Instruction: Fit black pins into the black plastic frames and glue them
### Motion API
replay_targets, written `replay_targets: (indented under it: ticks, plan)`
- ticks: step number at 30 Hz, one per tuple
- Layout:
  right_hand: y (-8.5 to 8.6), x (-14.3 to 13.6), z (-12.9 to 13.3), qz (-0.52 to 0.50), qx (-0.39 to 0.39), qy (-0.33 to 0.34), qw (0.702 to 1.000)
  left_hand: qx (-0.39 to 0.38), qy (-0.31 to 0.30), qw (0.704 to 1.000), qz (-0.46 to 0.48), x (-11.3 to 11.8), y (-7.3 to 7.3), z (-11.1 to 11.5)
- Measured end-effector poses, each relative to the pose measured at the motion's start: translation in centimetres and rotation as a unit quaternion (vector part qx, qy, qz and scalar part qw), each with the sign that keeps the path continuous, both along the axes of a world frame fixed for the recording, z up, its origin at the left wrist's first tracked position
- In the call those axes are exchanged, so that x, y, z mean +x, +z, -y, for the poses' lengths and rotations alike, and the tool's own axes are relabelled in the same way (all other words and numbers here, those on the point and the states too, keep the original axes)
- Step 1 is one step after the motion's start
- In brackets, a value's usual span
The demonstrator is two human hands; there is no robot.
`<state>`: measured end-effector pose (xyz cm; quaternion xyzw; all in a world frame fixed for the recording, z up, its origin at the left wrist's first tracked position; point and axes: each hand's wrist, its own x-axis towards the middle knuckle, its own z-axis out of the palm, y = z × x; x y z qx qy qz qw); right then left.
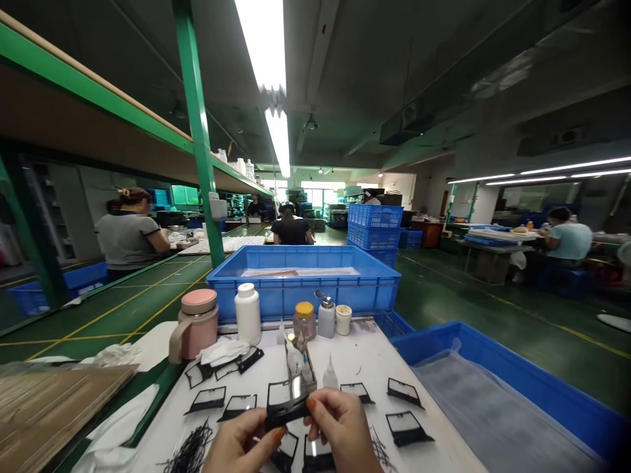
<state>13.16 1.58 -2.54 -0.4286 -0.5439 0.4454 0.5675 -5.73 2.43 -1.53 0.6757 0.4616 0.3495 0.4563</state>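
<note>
A black plastic frame with a clear window point(288, 410) is held up over the white tabletop, its window side tilted upward. My left hand point(241, 441) is closed on its left end, thumb along the near edge. At the other end, my right hand point(342, 427) pinches the frame between thumb and fingers; whether a small strip is also in that pinch I cannot tell. Several similar black frames point(408, 428) lie around both hands. A pile of thin black strips point(190, 450) is left of my left hand, and more strips point(382, 450) lie beside my right wrist.
Beyond my hands stand a dropper bottle point(330, 373), a small box of bottles point(308, 371), a white bottle point(247, 314), a pump bottle point(326, 318) and a pink mug point(198, 325). Blue crates point(305, 289) border the table's far side; another bin point(493, 355) is right. Co-workers sit farther off.
</note>
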Motion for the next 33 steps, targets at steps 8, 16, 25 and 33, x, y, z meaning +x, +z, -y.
replay_targets:
  ticks: [8,16,25,33]
  plan:
    - [0.2,0.0,0.4,0.015,-0.013,0.001,1.0,-0.023,-0.007,0.998,0.05,0.1,0.6,0.7]
    - [1.0,0.0,0.8,0.03,0.008,-0.007,0.999,-0.021,-0.008,0.998,0.067,0.2,0.9,1.1]
    - [1.5,0.3,1.7,0.044,0.006,-0.026,0.999,-0.028,0.006,0.993,0.113,0.5,1.4,1.9]
    - [1.8,0.2,2.0,0.065,0.005,-0.027,0.998,-0.055,0.002,0.988,0.141,0.6,1.4,1.9]
